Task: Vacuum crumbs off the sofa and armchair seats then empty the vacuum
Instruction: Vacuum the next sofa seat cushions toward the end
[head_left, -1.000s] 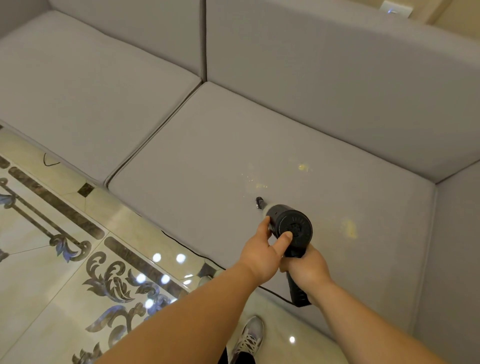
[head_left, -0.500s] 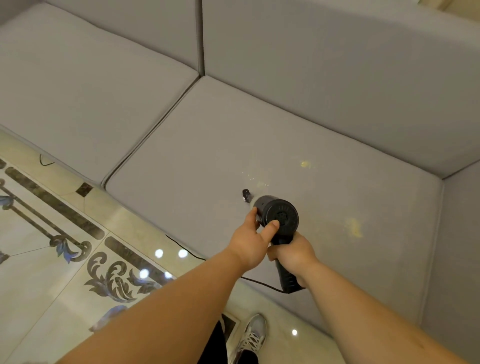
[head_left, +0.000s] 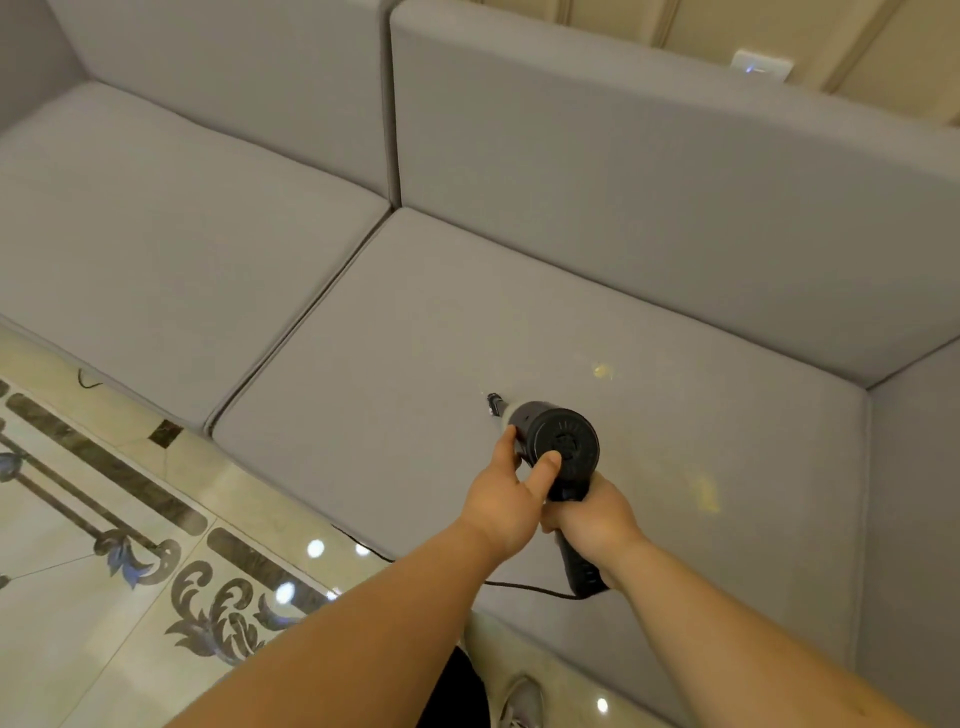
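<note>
A black handheld vacuum (head_left: 563, 441) points away from me over the right seat cushion (head_left: 415, 374) of a grey sofa. Its narrow nozzle (head_left: 493, 404) touches or hovers just above the fabric. My right hand (head_left: 592, 519) grips the vacuum's handle from below. My left hand (head_left: 506, 496) holds the round body, thumb on its rear cap. Yellowish crumbs (head_left: 601, 371) lie on the cushion beyond the nozzle to the right, and a paler crumb patch (head_left: 709, 493) lies right of the vacuum.
The sofa's left seat cushion (head_left: 171, 249) and tall backrests (head_left: 623, 208) surround the spot; an armrest (head_left: 914, 493) rises at the right. A black cord (head_left: 524, 586) trails from the handle to the glossy patterned tile floor (head_left: 104, 571). My shoe (head_left: 522, 704) shows below.
The vacuum's nozzle has slid a little leftward across the cushion, and small specks near it are gone. Both hands keep their hold; my head has tilted up slightly.
</note>
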